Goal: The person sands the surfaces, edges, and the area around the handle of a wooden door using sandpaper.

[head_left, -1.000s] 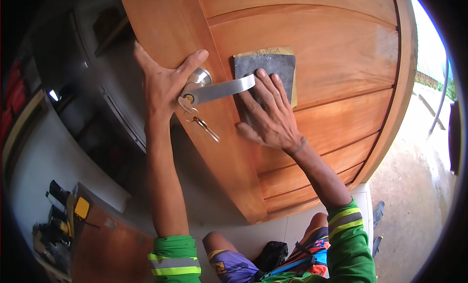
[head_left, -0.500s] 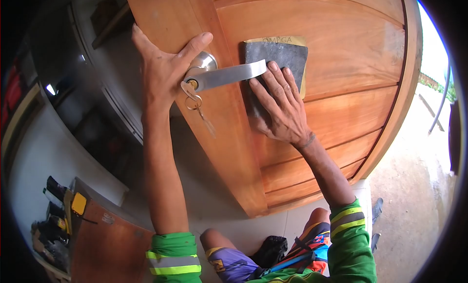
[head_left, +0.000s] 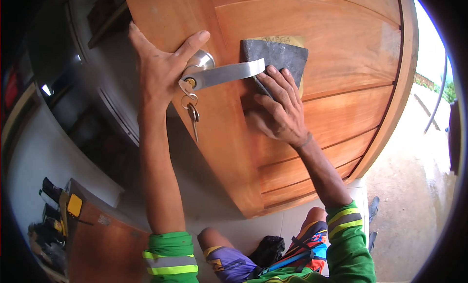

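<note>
My left hand (head_left: 163,71) grips the edge of the wooden door (head_left: 224,156), thumb spread on its face beside the round base of the metal handle (head_left: 226,74). Keys (head_left: 194,116) hang on a ring from the key in the handle's lock. To the right of the lever, my right hand (head_left: 280,105) presses its fingers on the lower part of a dark sandpaper sheet (head_left: 278,59) against the door panel. Yellowish paper shows behind the sheet's top and right edges. The thumb of my right hand is blurred and partly hidden.
A brown wooden surface (head_left: 105,249) stands at the lower left, with a yellow item (head_left: 74,205) and dark tools beside it. A black bag (head_left: 268,251) lies on the floor between my legs. Dark footwear (head_left: 374,208) lies outside at the right.
The keys have swung to hang straighter down. My right hand's fingers have shifted on the sheet, whose left lower part now looks folded. My left hand keeps its hold on the door edge.
</note>
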`<state>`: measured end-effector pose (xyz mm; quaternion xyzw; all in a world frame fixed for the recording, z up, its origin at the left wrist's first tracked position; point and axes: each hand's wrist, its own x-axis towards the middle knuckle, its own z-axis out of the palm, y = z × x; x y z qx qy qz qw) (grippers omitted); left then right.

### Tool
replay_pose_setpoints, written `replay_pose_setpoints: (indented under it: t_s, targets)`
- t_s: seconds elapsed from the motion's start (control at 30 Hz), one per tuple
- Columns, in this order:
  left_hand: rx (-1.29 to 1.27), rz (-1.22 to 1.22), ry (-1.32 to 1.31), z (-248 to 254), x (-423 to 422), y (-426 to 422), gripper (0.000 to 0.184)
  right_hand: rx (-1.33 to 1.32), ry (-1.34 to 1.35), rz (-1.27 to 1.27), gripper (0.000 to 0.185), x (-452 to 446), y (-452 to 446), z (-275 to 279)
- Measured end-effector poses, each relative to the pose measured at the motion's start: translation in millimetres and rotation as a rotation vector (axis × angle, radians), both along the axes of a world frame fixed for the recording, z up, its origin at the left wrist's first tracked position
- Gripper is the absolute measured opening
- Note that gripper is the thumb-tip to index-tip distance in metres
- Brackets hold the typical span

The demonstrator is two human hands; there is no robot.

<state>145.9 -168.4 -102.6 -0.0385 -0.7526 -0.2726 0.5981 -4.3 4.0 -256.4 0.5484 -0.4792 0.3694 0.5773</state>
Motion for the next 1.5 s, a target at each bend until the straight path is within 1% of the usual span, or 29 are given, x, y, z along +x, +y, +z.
replay_pose_setpoints:
  t_s: [0.07,0.1,0.17,0.23,0.27,0.33,0.43,0.53,0.57,0.63,0.67,0.7,0.73,0.8,0.83,0.9,0.97,1.03,1.07,1.1,1.13,1.17,1.23,1.27,1.3,1.33,1.43,1.47,1.5]
  targets:
    - [-0.017,-0.035,0.017,-0.1,0.1,4.7,0.109,-0.059,0.049,-0.057,0.062,-1.7,-10.0,-3.9]
    - [-0.021,0.001,0.012,0.2,0.6,5.6,0.109,-0.089,0.074,-0.082,0.067,-1.4,-12.9,-3.9]
    - [-0.026,0.08,0.003,0.5,2.1,5.4,0.11,-0.062,0.001,-0.097,0.072,5.0,-9.7,-1.5]
    - [0.008,-0.001,-0.004,-0.3,1.9,6.1,0.111,-0.036,-0.092,-0.112,0.074,19.8,-4.7,3.9]
    - [0.025,-0.043,-0.007,-0.4,1.3,6.6,0.111,-0.059,-0.106,-0.138,0.072,22.1,-8.5,4.9]
    - [-0.013,0.008,0.03,-1.0,-0.4,4.0,0.114,-0.102,-0.125,-0.189,0.068,24.3,-16.1,10.4]
    - [-0.016,0.023,0.052,-0.3,0.3,3.5,0.115,-0.078,-0.033,-0.257,0.061,24.9,-19.5,28.2]
    - [-0.016,0.007,0.065,-0.9,0.1,2.0,0.116,-0.134,0.024,-0.264,0.055,31.4,-28.3,81.8]
    - [-0.021,-0.001,0.069,-0.8,-0.2,2.2,0.117,-0.102,0.034,-0.288,0.051,29.0,-27.0,92.7]
    - [0.031,0.035,-0.006,-0.1,4.0,5.8,0.112,-0.052,-0.015,-0.282,0.05,33.9,-25.1,73.1]
    - [0.054,0.05,-0.042,0.7,6.7,8.6,0.11,-0.03,-0.038,-0.281,0.05,38.3,-21.8,56.2]
    - [0.028,0.062,-0.021,1.1,5.8,8.4,0.109,0.057,-0.083,-0.295,0.05,37.1,-17.1,29.1]
    - [0.006,0.077,0.004,-1.0,4.0,6.3,0.108,0.032,-0.073,-0.326,0.051,36.1,-23.5,17.3]
    - [0.002,0.058,0.026,0.2,5.2,9.8,0.107,-0.021,-0.059,-0.391,0.051,40.1,-27.6,18.8]
    - [0.009,0.021,0.003,0.0,7.6,13.6,0.107,-0.014,-0.065,-0.389,0.051,32.2,-27.9,28.2]
    - [0.012,-0.004,0.027,1.4,6.5,12.1,0.107,-0.044,-0.007,-0.365,0.05,30.2,-22.8,87.0]
    - [-0.019,0.005,0.067,-2.0,0.5,6.0,0.107,-0.049,-0.015,-0.335,0.049,35.5,-21.7,103.6]
    - [-0.027,0.014,0.053,-0.7,-0.2,2.6,0.106,-0.027,-0.062,-0.305,0.049,42.1,-19.6,99.0]
    - [-0.031,0.016,0.033,-2.6,0.9,3.1,0.106,-0.002,-0.077,-0.338,0.049,40.0,-19.8,67.8]
    - [-0.037,0.06,0.025,-2.8,0.3,3.1,0.105,0.01,-0.08,-0.369,0.049,30.7,-24.0,22.7]
    - [-0.044,0.109,0.026,-1.9,0.1,3.1,0.104,0.017,-0.075,-0.395,0.049,24.5,-27.1,2.0]
    - [-0.049,0.16,0.019,-2.8,0.5,3.3,0.104,0.023,-0.086,-0.402,0.049,28.0,-26.9,5.8]
    - [-0.027,0.09,0.015,-3.1,-1.4,0.1,0.107,0.015,-0.128,-0.427,0.05,38.7,-26.6,16.9]
    - [-0.009,0.056,0.016,-3.0,-2.4,-0.6,0.108,-0.027,-0.113,-0.371,0.049,42.4,-26.0,46.0]
    - [-0.01,0.055,0.03,-2.4,-2.7,0.1,0.109,-0.065,-0.093,-0.312,0.049,43.2,-26.2,92.2]
    - [-0.014,0.054,0.036,-2.9,-3.2,0.5,0.11,-0.105,-0.081,-0.253,0.049,42.4,-26.3,115.4]
    - [-0.018,0.12,0.009,-5.9,2.4,4.0,0.112,-0.08,-0.156,-0.272,0.049,45.4,-30.2,91.8]
    - [-0.031,0.146,0.01,-2.1,2.5,6.0,0.112,-0.058,-0.162,-0.323,0.05,43.0,-31.3,60.4]
    - [-0.025,0.138,0.014,-1.5,1.9,6.3,0.112,-0.03,-0.174,-0.373,0.05,39.0,-32.1,8.7]
